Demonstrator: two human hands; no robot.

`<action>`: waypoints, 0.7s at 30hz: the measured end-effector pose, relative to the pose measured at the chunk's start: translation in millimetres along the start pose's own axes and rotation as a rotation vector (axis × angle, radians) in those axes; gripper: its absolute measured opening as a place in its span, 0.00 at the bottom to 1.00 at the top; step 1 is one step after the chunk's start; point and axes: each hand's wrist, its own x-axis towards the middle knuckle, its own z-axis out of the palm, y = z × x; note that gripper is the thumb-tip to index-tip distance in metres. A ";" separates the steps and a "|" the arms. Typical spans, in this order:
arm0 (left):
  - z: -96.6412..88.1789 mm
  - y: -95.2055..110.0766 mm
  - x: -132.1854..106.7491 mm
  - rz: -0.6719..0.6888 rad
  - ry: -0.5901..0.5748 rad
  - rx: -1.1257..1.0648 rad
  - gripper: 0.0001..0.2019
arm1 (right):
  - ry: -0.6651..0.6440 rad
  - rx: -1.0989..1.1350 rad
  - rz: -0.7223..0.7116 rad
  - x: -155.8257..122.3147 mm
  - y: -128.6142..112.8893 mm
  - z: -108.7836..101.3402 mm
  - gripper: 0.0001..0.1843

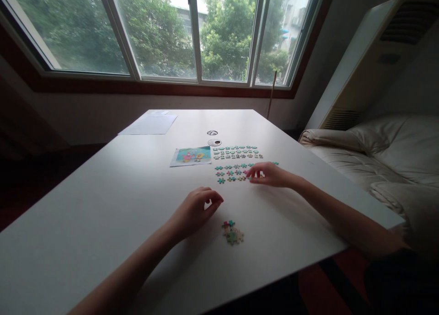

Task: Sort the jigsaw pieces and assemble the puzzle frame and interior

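My left hand rests on the white table with its fingers curled in loosely; I cannot see anything in them. Just right of it lies a small joined cluster of puzzle pieces. My right hand reaches over rows of loose puzzle pieces, its fingertips pinched at a piece in the nearer rows. Further rows of pieces lie behind. A colourful cartoon reference picture lies left of the rows.
A sheet of paper lies at the far left of the table, and two small round objects sit behind the pieces. A cream sofa stands right of the table. Large windows fill the far wall.
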 end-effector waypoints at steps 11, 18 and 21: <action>3.3 -0.7 -6.5 -0.015 -0.060 0.115 0.08 | -0.141 0.011 -0.366 -24.3 -70.1 47.6 0.13; 3.0 -1.8 -7.7 -0.010 -0.063 0.130 0.08 | -0.036 -0.084 -0.380 -25.0 -62.7 48.1 0.11; 3.4 -2.2 -7.5 -0.001 -0.065 0.126 0.08 | -0.021 -0.075 -0.347 -24.2 -59.4 48.2 0.11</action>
